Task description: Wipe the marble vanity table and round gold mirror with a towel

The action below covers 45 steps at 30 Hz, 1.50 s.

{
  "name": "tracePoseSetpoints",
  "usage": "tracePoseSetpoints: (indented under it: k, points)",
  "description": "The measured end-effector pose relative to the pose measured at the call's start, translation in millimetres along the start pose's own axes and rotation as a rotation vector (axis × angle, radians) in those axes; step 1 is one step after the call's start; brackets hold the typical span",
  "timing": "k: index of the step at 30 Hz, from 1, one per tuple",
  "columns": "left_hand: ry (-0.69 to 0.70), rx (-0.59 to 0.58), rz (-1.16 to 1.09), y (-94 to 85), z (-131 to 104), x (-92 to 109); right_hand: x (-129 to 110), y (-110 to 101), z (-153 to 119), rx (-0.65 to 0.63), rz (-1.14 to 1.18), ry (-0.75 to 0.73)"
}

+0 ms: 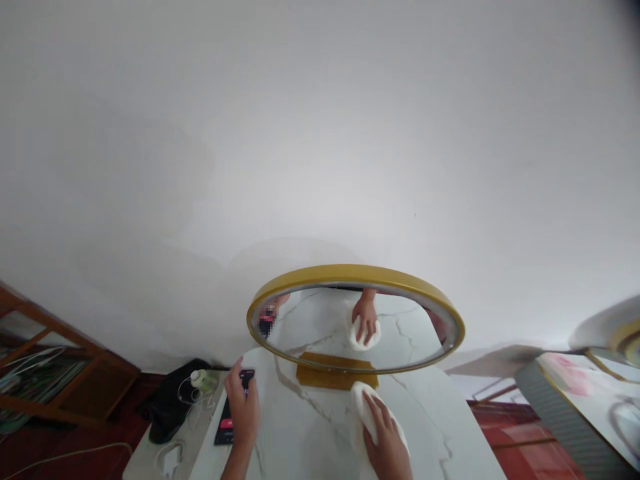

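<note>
My right hand (386,441) presses a folded white cloth (361,397) against the white marble-patterned tabletop (310,443), just in front of the mirror's base. At the table's left side, my left hand (243,402) is around a dark phone (224,437) with a red patch on its screen; whether the phone is lifted or lying flat I cannot tell. A round mirror (320,333) in a gold frame stands on a gold base (310,379) between and beyond my hands. Its glass reflects the right hand on the cloth.
Behind the mirror rises a white wall (320,133). On the left are a lower pale surface with a small bottle (203,380), white cables and a black bag (170,407), then a wooden shelf (55,367). A ribbed grey cabinet (570,407) stands at the right.
</note>
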State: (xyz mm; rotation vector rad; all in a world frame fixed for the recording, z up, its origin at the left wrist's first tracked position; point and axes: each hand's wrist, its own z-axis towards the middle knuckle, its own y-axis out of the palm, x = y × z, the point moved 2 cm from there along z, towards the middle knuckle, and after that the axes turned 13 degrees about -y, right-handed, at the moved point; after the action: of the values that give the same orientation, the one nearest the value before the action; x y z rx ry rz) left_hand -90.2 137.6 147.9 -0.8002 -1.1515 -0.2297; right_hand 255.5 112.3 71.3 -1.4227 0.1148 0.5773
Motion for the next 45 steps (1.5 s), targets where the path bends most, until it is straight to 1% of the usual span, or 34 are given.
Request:
tracePoseSetpoints:
  k: [2,4,6,7,9,10,12,14,16,18,20,23,27,30,32,34,38,41,43,45]
  points:
    - [0.092,0.052,-0.077,-14.9,11.8,62.0,-3.3,-29.8,6.5,0.13,0.027,-0.011]
    - [0.239,0.057,-0.137,-26.8,16.1,126.4,-11.4,-66.0,14.6,0.267,0.044,-0.018]
    - [0.404,0.033,-0.16,-34.5,14.5,184.5,-23.1,-105.2,23.1,0.384,0.032,-0.025]
    - [0.474,0.004,-0.145,-36.2,12.5,209.1,-30.0,-124.9,27.4,0.429,0.013,-0.028]
    - [0.611,-0.037,-0.074,-36.4,7.9,248.7,-45.0,-162.9,36.4,0.522,-0.029,-0.056]
    - [0.662,-0.05,-0.024,-34.8,6.0,263.3,-52.7,-180.8,41.1,0.57,-0.052,-0.079]
    - [0.718,-0.049,0.043,-30.1,3.4,283.5,-66.7,-213.6,51.1,0.667,-0.094,-0.1]
    - [0.735,-0.064,0.079,-23.7,2.2,293.8,-78.6,-241.9,62.1,0.773,-0.13,-0.132]
    - [0.739,-0.095,0.101,-17.4,1.5,297.7,-88.9,-264.8,74.6,0.828,-0.176,-0.193]
    - [0.744,-0.115,0.118,-12.7,1.2,298.3,-99.3,-281.7,87.8,0.847,-0.239,-0.262]
    - [0.745,-0.113,0.119,-10.1,1.6,297.9,-111.3,-291.7,101.5,0.826,-0.29,-0.299]
    - [0.743,-0.11,0.104,-8.4,3.3,297.1,-135.0,-293.2,120.9,0.773,-0.326,-0.341]
    - [0.725,-0.115,0.085,-6.6,5.9,295.5,-168.9,-278.9,139.7,0.722,-0.394,-0.443]
    - [0.733,-0.117,0.076,-5.2,7.3,293.7,-182.5,-270.3,146.3,0.668,-0.455,-0.48]
    - [0.741,-0.111,0.074,-4.5,8.3,292.7,-183.1,-269.7,146.7,0.632,-0.49,-0.485]
    - [0.746,-0.11,0.076,-3.9,9.2,292.1,-177.7,-272.9,144.1,0.63,-0.508,-0.462]
    - [0.757,-0.112,0.072,-2.2,10.0,291.6,-158.4,-283.9,133.5,0.729,-0.467,-0.322]
    - [0.753,-0.092,0.05,-1.5,9.7,291.0,-149.4,-290.3,126.8,0.769,-0.415,-0.232]
    - [0.744,-0.085,0.044,-1.4,9.3,290.8,-150.3,-292.6,125.2,0.777,-0.399,-0.208]
    - [0.74,-0.083,0.048,-1.7,8.9,291.0,-157.5,-292.7,126.9,0.757,-0.399,-0.229]
